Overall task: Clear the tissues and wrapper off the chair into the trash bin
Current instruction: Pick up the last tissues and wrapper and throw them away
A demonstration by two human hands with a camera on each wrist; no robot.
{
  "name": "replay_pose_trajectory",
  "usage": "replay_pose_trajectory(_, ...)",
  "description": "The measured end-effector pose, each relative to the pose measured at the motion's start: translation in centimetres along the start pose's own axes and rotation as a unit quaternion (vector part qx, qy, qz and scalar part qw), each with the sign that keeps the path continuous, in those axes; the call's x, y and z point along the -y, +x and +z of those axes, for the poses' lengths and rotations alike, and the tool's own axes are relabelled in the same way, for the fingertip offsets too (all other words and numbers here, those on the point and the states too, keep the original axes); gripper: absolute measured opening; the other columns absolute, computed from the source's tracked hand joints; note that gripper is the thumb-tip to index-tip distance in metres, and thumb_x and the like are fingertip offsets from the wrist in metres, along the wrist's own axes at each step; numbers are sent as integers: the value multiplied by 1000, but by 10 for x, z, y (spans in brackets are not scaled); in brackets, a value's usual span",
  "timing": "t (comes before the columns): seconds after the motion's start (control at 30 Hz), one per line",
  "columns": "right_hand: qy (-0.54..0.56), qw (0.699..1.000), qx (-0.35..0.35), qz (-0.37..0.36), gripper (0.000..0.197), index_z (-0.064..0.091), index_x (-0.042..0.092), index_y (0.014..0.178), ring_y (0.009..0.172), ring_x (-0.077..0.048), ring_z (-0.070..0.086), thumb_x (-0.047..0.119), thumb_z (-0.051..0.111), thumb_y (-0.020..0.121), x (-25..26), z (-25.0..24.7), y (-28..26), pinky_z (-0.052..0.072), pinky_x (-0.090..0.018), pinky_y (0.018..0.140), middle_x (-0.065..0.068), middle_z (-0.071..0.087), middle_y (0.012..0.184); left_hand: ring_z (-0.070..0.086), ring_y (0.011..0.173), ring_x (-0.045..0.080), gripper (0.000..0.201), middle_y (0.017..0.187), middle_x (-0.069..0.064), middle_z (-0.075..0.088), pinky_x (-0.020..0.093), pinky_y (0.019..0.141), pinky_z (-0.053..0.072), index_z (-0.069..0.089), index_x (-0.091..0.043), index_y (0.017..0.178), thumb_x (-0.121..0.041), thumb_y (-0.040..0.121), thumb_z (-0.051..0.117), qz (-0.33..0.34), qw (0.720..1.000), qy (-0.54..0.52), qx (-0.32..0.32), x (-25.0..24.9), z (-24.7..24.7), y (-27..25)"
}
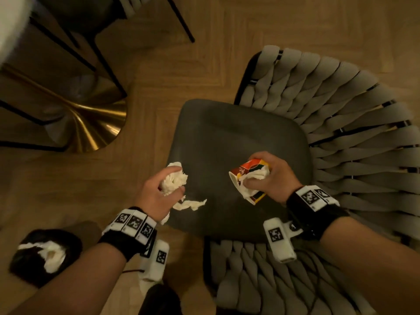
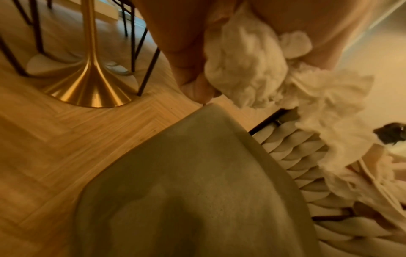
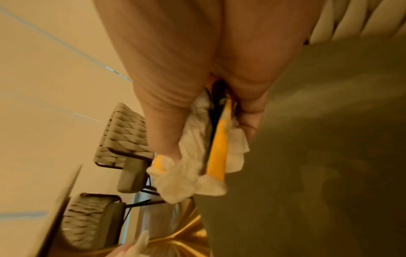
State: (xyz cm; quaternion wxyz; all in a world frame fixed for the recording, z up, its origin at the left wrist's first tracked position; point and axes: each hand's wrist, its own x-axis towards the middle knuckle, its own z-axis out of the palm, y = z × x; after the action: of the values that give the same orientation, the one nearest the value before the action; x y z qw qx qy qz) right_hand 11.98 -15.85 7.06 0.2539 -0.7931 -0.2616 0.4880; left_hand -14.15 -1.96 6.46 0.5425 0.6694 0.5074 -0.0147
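My left hand [image 1: 159, 189] grips a crumpled white tissue [image 1: 173, 180] above the left edge of the dark chair seat [image 1: 227, 137]; a torn strip of it [image 1: 189, 204] trails down to the right. The left wrist view shows the same tissue [image 2: 248, 69] bunched between my fingers. My right hand [image 1: 266, 176] holds an orange, yellow and black wrapper [image 1: 252, 169] together with a second tissue [image 1: 256, 176] over the seat's front right. In the right wrist view the wrapper [image 3: 218, 147] and tissue [image 3: 182, 179] poke out below my fingers. The black trash bin [image 1: 45, 253], lower left on the floor, has white tissue inside.
The chair has a woven grey back [image 1: 341, 105] and arm [image 1: 250, 276]. A gold table base [image 1: 95, 123] and thin black chair legs [image 1: 109, 71] stand on the wooden floor [image 1: 147, 98] to the left. Open floor lies between seat and bin.
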Motion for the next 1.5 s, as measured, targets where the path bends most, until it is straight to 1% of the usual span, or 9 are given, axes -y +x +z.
replay_pose_trajectory(0.17,30,999,32,-2,55,58,29,108,84,-11,67,9,84,64,54,82,-67,57,-21,61,2,67,97,64,76,17,41,88,6,68,27,65,56,58,-44,110,-21,78,70,-4,997,-57,-46,40,-59,-78)
replay_pose_trajectory(0.3,18,998,52,-17,52,57,26,107,77,-7,63,7,83,66,109,187,-110,50,-8,50,3,65,92,66,79,6,39,96,-5,70,20,67,54,60,-38,111,-18,79,69,-8,985,-125,-116,113,-138,-161)
replay_pose_trajectory(0.43,17,998,59,-24,49,64,25,100,86,-29,69,7,86,60,147,318,-146,60,-35,71,-11,71,97,67,77,26,35,88,11,71,41,71,58,62,-40,108,-23,79,70,-54,968,-163,-183,224,-224,-249)
replay_pose_trajectory(0.53,8,995,93,-35,46,64,30,94,86,-26,68,9,86,60,176,415,-164,58,-43,80,-12,70,101,61,58,-3,32,83,-4,64,13,55,52,62,-34,109,-18,82,68,-98,950,-199,-221,301,-281,-306)
replay_pose_trajectory(0.63,4,989,146,-7,49,61,31,101,86,-22,68,6,84,65,192,499,-173,58,-39,76,-9,70,102,58,50,-8,30,84,-8,61,8,46,46,60,-27,112,-15,85,65,-134,932,-232,-242,369,-321,-339)
replay_pose_trajectory(0.8,-21,983,178,22,61,55,26,121,95,-24,66,15,82,68,183,602,-153,56,-47,87,-4,66,107,60,58,-5,30,79,-11,56,11,50,47,58,-41,105,-27,81,69,-191,911,-236,-278,467,-342,-321)
replay_pose_trajectory(1.03,-24,981,176,71,49,59,30,112,94,-32,67,10,78,71,114,650,-95,58,-51,82,-10,67,105,51,111,21,36,116,-1,49,36,94,45,51,-49,102,-40,71,67,-224,931,-187,-221,586,-307,-198)
replay_pose_trajectory(1.3,-67,987,126,77,40,64,27,99,94,-32,67,6,80,68,54,658,-35,56,-47,85,-10,69,98,42,127,33,88,141,12,35,46,105,41,30,-41,137,-56,63,76,-270,958,-39,-86,660,-278,-111)
replay_pose_trajectory(1.5,-138,982,126,9,58,57,45,105,99,-21,62,38,84,54,105,714,-20,54,-45,89,3,63,109,58,96,16,32,104,-1,61,26,81,42,62,-24,110,-30,80,68,-301,938,-90,-143,665,-263,-191)
